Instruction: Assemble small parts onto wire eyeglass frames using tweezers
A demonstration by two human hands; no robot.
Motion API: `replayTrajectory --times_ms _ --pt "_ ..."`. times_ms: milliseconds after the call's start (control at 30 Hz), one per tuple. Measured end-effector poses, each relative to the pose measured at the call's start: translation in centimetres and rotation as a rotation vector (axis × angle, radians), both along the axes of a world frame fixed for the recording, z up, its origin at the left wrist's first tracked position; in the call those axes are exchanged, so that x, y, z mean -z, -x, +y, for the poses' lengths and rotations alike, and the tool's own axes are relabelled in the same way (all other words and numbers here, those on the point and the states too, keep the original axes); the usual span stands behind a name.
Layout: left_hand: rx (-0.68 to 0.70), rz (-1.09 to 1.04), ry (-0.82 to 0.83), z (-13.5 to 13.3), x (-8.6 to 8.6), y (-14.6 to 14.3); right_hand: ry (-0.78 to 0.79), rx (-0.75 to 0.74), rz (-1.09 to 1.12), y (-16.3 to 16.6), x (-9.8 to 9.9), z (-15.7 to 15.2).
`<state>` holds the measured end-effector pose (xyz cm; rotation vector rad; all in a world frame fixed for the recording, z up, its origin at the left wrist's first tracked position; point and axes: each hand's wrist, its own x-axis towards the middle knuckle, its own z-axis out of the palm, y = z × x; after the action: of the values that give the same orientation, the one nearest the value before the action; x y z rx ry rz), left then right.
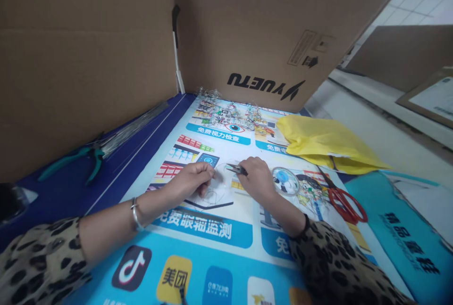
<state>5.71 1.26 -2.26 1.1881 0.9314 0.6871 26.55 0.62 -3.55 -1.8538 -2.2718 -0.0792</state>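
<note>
My right hand [257, 177] is closed around small pliers [233, 168], whose narrow metal jaws point left toward my other hand. My left hand [200, 178] is closed, thumb and fingers pinched together, just left of the plier tips. What it pinches is too fine to make out; faint thin wire-like curves show between and below the hands. Both hands are low over a printed poster sheet [226, 260]. A clear round dish [285, 181] lies to the right of my right hand.
Red-handled scissors [348, 205], a yellow bag [329, 142] and a teal bag [406, 229] lie on the right. Teal-handled pliers [79, 161] rest by a bundle of thin wires [136, 128] on the left. Tangled wire pieces [237, 114] lie before the upright cardboard [269, 27].
</note>
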Motion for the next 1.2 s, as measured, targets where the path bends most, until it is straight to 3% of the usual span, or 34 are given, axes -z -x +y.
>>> replayTrajectory --times_ms 267,733,1200 --pt "0.056 0.068 -0.023 0.1 0.4 0.0 0.084 0.045 -0.009 0.6 -0.2 -0.4" --pt "-0.1 -0.09 -0.047 0.0 1.4 -0.2 0.158 0.042 -0.185 0.5 -2.5 -0.6" --pt "-0.123 -0.058 -0.127 -0.3 1.4 -0.4 0.167 0.038 -0.156 0.7 -2.4 -0.5"
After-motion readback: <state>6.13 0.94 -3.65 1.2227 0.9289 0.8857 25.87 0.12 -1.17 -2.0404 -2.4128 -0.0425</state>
